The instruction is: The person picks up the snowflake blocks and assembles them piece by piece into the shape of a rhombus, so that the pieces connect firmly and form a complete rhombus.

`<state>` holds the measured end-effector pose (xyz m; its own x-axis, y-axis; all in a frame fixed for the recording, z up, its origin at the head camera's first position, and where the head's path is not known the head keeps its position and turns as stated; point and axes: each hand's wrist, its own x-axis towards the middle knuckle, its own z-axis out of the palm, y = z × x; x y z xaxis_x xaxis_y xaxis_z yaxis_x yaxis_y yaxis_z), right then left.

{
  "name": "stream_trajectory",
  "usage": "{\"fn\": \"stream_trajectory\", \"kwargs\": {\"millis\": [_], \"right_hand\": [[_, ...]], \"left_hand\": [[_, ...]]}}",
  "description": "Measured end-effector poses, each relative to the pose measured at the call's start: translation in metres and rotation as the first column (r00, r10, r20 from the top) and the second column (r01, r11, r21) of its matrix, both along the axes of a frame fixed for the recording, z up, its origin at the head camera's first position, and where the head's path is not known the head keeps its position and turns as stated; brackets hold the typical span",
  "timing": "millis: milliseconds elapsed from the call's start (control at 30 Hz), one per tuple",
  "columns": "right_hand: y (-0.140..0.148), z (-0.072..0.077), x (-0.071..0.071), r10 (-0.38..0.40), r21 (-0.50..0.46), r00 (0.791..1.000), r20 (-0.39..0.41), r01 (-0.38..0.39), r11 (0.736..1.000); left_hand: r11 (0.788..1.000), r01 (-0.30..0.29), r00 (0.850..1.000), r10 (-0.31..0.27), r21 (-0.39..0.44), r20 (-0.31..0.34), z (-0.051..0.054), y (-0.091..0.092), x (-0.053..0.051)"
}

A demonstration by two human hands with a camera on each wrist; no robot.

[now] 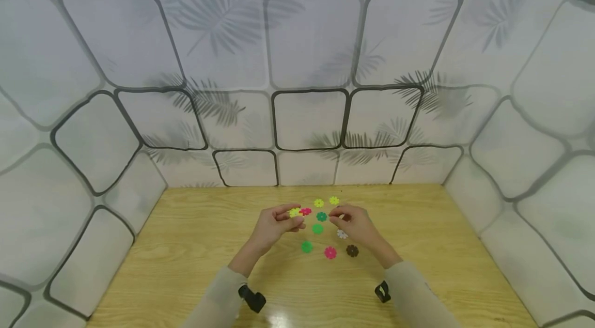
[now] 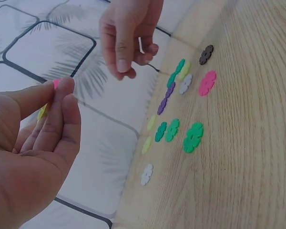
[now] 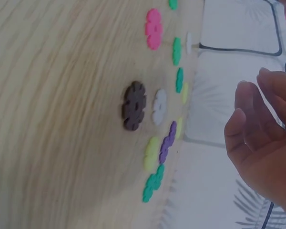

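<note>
- Yellow flower piece [image 1: 295,212] and pink flower piece [image 1: 305,211]: thin, flat, plastic-looking, with lobed edges; side by side at the left hand's fingertips, above the tabletop. Whether they interlock cannot be told.
- Left hand [image 1: 276,225]: thumb and fingers pinch the yellow and pink pair from opposite sides.
- Right hand [image 1: 357,222]: fingers loosely bent, thumb tip near the forefinger, with only a narrow gap; nothing visible in its grasp.
- Between the hands: teal flower [image 1: 322,216] and bright green flower [image 1: 317,228], both flat, with rounded petals.
- Nearer the body than the hands: second green flower [image 1: 307,247], rosy flower [image 1: 330,252] and brown flower [image 1: 352,250]; the brown one shows a notched rim and a slotted centre.
- Partly covered by the right hand: white flower [image 1: 342,234], pale and scalloped.
- Near the right hand: purple pieces [image 3: 168,142], forming a narrow, knobbly strip.
- Beneath both hands: tabletop [image 1: 176,266], tan, with streaky wood grain.
- Behind both forearms: pale cloth sleeves [image 1: 218,294], softly creased.
</note>
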<state>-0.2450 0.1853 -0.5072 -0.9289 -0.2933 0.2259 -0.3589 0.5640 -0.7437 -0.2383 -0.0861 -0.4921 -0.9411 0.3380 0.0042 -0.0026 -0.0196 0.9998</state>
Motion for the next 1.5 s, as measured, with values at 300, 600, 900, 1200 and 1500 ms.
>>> {"fn": "stream_trajectory", "kwargs": {"millis": [300, 600, 900, 1200, 1500], "right_hand": [[0.018, -0.018, -0.001, -0.007, 0.057, 0.999, 0.054, 0.004, 0.998], [0.028, -0.029, 0.0, -0.032, 0.103, 0.993, 0.114, 0.02, 0.994], [0.035, -0.047, -0.006, -0.044, 0.156, 0.988, 0.147, 0.021, 0.988], [0.035, -0.054, -0.007, -0.029, 0.153, 0.989, 0.144, 0.006, 0.988], [0.034, -0.058, -0.009, -0.065, 0.183, 0.986, 0.155, 0.036, 0.982]], "left_hand": [[0.999, -0.027, 1.0, 0.027, -0.03, 0.008, 0.003, -0.001, 0.002], [0.998, -0.044, 0.999, 0.045, -0.052, 0.012, 0.001, -0.002, 0.0], [0.998, -0.041, 0.999, 0.041, -0.055, 0.011, 0.002, -0.003, 0.0], [0.999, -0.032, 0.999, 0.032, -0.029, 0.021, 0.002, -0.004, 0.0], [0.999, -0.031, 0.999, 0.031, -0.019, 0.029, 0.003, -0.004, 0.001]]}}
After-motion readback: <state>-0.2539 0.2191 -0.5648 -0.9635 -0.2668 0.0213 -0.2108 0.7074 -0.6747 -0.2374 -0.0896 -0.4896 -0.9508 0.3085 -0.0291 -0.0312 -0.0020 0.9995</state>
